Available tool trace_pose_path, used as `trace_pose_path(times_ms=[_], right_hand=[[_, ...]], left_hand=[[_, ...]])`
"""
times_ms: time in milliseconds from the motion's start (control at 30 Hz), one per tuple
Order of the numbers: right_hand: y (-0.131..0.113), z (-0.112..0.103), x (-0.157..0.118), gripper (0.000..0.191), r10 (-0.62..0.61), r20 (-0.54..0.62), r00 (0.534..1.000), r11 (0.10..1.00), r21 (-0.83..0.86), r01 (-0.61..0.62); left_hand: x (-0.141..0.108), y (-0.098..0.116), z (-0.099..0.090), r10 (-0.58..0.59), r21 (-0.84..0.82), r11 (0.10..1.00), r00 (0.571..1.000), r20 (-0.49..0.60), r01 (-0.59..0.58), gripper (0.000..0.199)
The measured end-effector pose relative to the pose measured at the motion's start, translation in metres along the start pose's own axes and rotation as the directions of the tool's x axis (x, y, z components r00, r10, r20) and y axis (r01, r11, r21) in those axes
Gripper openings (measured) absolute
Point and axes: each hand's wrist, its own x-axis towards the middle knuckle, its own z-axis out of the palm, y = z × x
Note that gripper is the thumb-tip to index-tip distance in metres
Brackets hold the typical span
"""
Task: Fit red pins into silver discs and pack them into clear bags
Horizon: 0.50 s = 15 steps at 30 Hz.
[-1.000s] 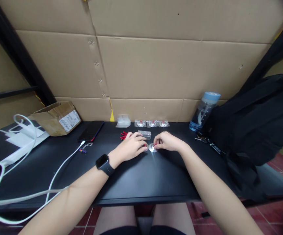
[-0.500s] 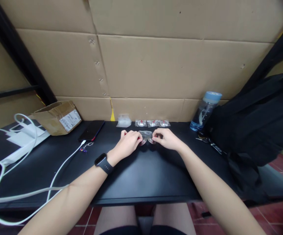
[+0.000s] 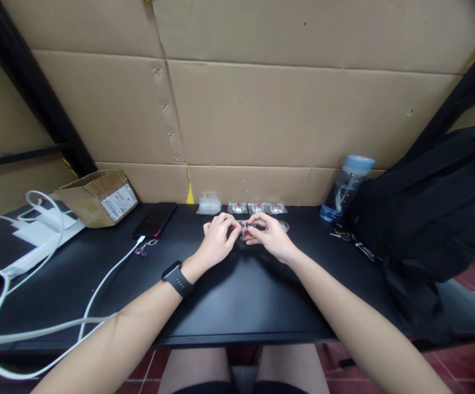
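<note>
My left hand (image 3: pixel 221 236) is closed, thumb and fingers pinched together, with a small red piece (image 3: pixel 233 229) showing at the fingertips. Facing it, my right hand (image 3: pixel 268 234) pinches a round clear disc (image 3: pixel 244 230), seen nearly edge-on, with red at its middle. Another round clear disc (image 3: pixel 285 225) shows partly behind my right hand. Farther back, several similar discs with red centres, in clear wrappers (image 3: pixel 258 208), lie in a row. Beside the row is a small stack of clear plastic bags (image 3: pixel 209 204).
A cardboard box (image 3: pixel 102 200), a phone (image 3: pixel 154 220) and white cables (image 3: pixel 98 284) are on the left of the black table (image 3: pixel 245 306). To the right stand a water bottle (image 3: pixel 346 189) and a black backpack (image 3: pixel 438 202), with keys (image 3: pixel 341 234) beside them. A cardboard wall (image 3: pixel 241 126) rises behind.
My hands have drawn closer together. Earlier they held a clear wrapper with discs between them; now my right hand holds one disc, turned edge-on, and another disc shows behind it.
</note>
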Motion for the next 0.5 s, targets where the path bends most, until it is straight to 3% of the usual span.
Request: trace_pose_path(times_ms=[133,233,367,500], right_hand=[[0.004,0.006,0.002,0.041,0.042,-0.091,0.995,0.996,0.080,-0.035],[0.003,0.009,0.002,0.033,0.096,-0.124,0.988,0.990,0.117,-0.082],[-0.003,0.005,0.000,0.033,0.155,-0.051,0.987,0.968,0.205,-0.142],[-0.008,-0.003,-0.002,0.048,0.088,0.015,0.996,0.990,0.109,-0.089]], left_hand=[[0.000,0.002,0.002,-0.043,0.011,0.999,0.999,-0.012,0.043,0.017],[-0.001,0.002,0.004,-0.046,0.023,0.999,0.999,-0.021,0.046,0.016],[0.000,0.003,0.002,-0.044,0.016,0.999,0.999,-0.023,0.044,0.018],[0.001,0.001,-0.001,0.011,0.000,1.000,1.000,-0.006,-0.011,0.022]])
